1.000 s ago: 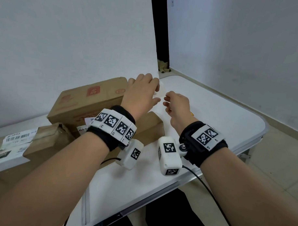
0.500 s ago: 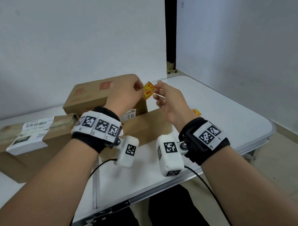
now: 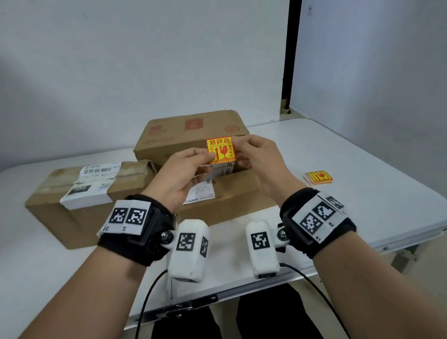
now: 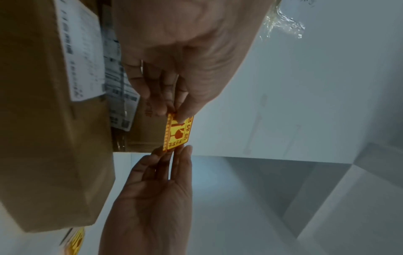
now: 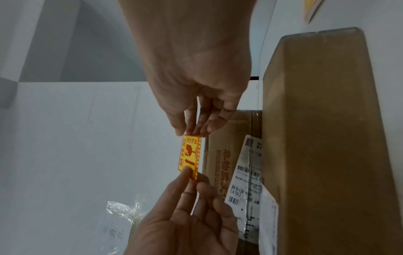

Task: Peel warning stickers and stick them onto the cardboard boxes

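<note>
A yellow and red warning sticker (image 3: 221,150) is held upright in the air between both hands, above the cardboard boxes. My left hand (image 3: 209,157) pinches its lower left corner and my right hand (image 3: 237,148) pinches its right edge. The left wrist view has the left hand (image 4: 174,113) at one end of the sticker (image 4: 177,132); the right wrist view has the right hand (image 5: 191,133) at the other end of the sticker (image 5: 189,155). Three cardboard boxes lie on the table: a back one (image 3: 193,135), a left one (image 3: 89,195) and a low one (image 3: 231,195) under the hands.
A small stack of the same stickers (image 3: 318,177) lies on the white table (image 3: 355,212) to the right of the boxes. Shipping labels (image 3: 98,171) cover parts of the boxes. Crumpled clear plastic (image 5: 124,212) lies on the table. White walls stand behind.
Both hands have drawn back from the far side of the table with one sticker. It went from a tilted pinch to being held flat towards me by both hands.
</note>
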